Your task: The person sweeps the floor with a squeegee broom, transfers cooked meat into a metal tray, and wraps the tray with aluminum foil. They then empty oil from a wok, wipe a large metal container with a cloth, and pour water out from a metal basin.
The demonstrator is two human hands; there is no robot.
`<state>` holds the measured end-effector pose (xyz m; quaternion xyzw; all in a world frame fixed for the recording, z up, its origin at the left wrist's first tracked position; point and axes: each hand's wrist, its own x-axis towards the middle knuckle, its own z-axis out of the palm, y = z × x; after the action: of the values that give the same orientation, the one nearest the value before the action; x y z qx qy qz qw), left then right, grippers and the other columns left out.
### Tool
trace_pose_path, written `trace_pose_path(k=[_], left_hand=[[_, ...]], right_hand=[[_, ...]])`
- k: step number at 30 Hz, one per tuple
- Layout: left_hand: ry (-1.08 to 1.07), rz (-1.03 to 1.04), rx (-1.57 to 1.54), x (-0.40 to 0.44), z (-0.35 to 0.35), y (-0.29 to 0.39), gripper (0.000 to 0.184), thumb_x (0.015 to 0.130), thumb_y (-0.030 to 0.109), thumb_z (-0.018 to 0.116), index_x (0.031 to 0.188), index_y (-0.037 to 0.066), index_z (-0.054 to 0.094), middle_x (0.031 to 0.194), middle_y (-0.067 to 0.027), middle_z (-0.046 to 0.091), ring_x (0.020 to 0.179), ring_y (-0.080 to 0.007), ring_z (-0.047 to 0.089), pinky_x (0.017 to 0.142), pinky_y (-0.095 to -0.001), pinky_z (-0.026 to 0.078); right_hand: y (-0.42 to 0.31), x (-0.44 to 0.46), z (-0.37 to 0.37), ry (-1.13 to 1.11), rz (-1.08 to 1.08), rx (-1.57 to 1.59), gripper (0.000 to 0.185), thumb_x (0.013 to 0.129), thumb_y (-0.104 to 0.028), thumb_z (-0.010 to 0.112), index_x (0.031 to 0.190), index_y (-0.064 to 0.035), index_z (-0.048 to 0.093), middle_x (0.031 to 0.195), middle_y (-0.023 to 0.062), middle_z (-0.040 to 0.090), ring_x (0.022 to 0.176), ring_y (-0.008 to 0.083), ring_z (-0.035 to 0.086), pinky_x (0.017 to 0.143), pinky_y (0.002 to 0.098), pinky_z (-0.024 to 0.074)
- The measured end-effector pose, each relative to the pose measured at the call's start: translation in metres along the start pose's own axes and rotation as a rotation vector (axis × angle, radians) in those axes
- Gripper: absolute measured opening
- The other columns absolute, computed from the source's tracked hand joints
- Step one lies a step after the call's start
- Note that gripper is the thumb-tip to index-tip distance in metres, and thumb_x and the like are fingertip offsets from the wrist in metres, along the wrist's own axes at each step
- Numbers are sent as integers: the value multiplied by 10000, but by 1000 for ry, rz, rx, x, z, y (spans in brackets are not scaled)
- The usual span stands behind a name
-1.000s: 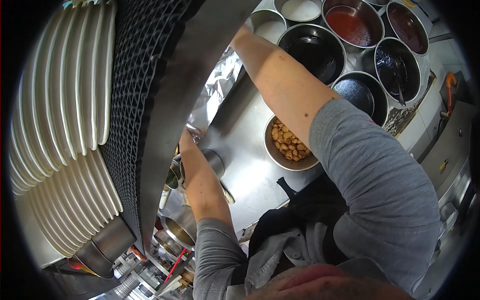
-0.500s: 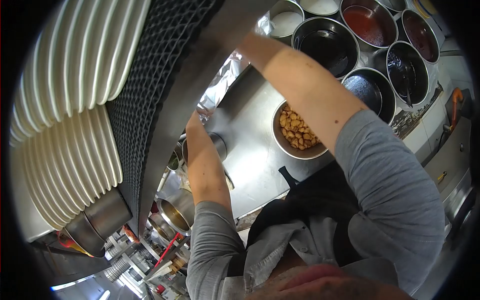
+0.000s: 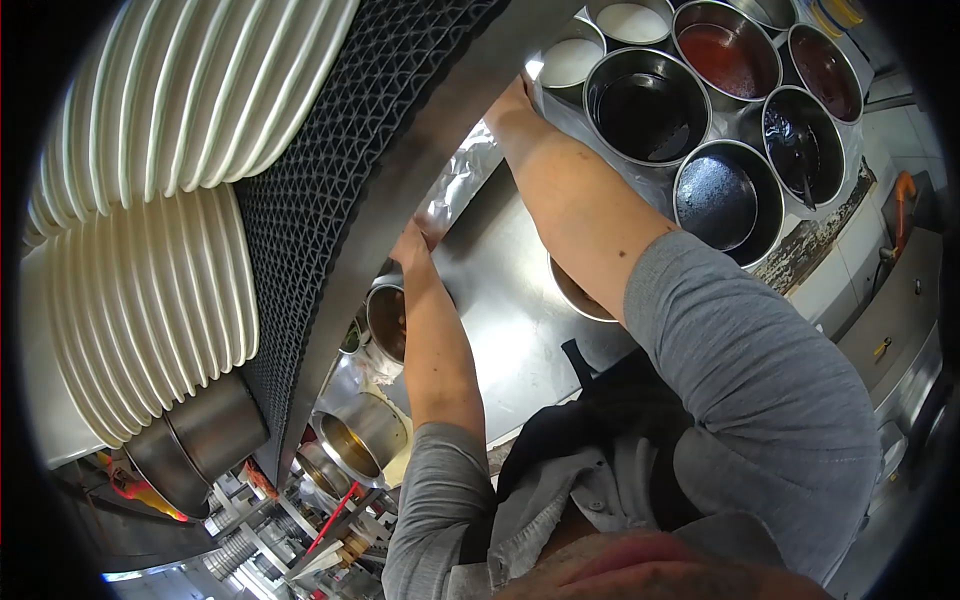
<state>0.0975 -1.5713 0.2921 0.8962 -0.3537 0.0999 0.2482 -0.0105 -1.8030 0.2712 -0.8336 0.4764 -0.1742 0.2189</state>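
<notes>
The foil (image 3: 467, 174) is partly covered by the mesh-lined shelf (image 3: 395, 100). Beside the foil, the bowl's (image 3: 577, 290) contents, seen half a second ago, are now almost hidden by the outstretched right forearm (image 3: 580, 185). The foil's far end is reached by the right hand (image 3: 513, 101), its near end by the left hand (image 3: 411, 246); whether fingers are closed cannot be told.
</notes>
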Motion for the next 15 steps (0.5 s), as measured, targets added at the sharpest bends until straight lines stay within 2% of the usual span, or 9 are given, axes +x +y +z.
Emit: trace_pose_path(k=[2, 3, 5, 6, 8, 9, 12, 14, 15], left_hand=[[102, 2, 120, -1, 5, -16, 325, 853, 161, 396, 835, -84, 608, 849, -227, 621, 888, -405, 558, 834, -461, 423], [102, 5, 119, 0, 6, -19, 325, 853, 161, 396, 835, -84, 608, 849, -227, 621, 888, -405, 558, 834, -461, 423], [109, 11, 112, 1, 9, -25, 346, 872, 200, 396, 861, -64, 619, 731, -201, 618, 734, -405, 581, 777, -451, 452], [110, 13, 110, 5, 17, -40, 346, 872, 200, 396, 861, -64, 619, 731, -201, 618, 734, -405, 581, 777, -451, 452], [148, 46, 23, 16, 44, -87, 338, 902, 204, 397, 789, -49, 592, 664, -155, 596, 599, -321, 583, 634, -402, 484], [150, 45, 22, 20, 58, -106, 338, 902, 204, 397, 789, -49, 592, 664, -155, 596, 599, -321, 583, 634, -402, 484], [97, 43, -380, 21, 60, -101, 323, 930, 193, 387, 730, -9, 543, 617, -101, 559, 515, -206, 556, 490, -323, 461], [-18, -467, -640, 6, 15, -13, 289, 935, 159, 384, 709, 19, 496, 586, -68, 524, 463, -139, 512, 413, -276, 424], [-7, -471, -655, 14, 32, -38, 289, 935, 159, 384, 709, 19, 496, 586, -68, 524, 463, -139, 512, 413, -276, 424]], right_hand=[[3, 1, 5, 181, -10, 68, 244, 851, -114, 458, 922, -19, 671, 1031, 173, 578, 977, 304, 556, 849, 365, 470], [6, 2, 12, 242, -13, 91, 245, 854, -114, 457, 925, -28, 675, 1030, 172, 580, 966, 308, 564, 836, 366, 481], [10, 8, 26, 303, -81, 5, 242, 857, -126, 465, 935, -55, 683, 1008, 163, 598, 925, 317, 590, 796, 361, 503], [13, 13, 38, 305, -81, 5, 242, 857, -126, 465, 935, -55, 683, 1008, 163, 598, 925, 317, 590, 796, 361, 503], [19, 26, 64, 444, 27, 238, 240, 855, -122, 469, 942, -55, 682, 971, 157, 616, 927, 320, 591, 806, 361, 498], [23, 31, 72, 444, 24, 237, 240, 855, -122, 469, 942, -55, 682, 971, 157, 616, 927, 320, 591, 806, 361, 498], [25, 28, 64, 362, -64, 133, 246, 847, -111, 468, 953, -19, 670, 1008, 184, 601, 932, 310, 590, 805, 347, 497], [12, -2, 9, 355, -168, 130, 248, 826, -96, 475, 933, 35, 657, 982, 195, 598, 882, 310, 587, 786, 366, 488], [4, -8, -5, 360, -184, 122, 248, 826, -96, 475, 933, 35, 657, 982, 195, 598, 882, 310, 587, 786, 366, 488]])
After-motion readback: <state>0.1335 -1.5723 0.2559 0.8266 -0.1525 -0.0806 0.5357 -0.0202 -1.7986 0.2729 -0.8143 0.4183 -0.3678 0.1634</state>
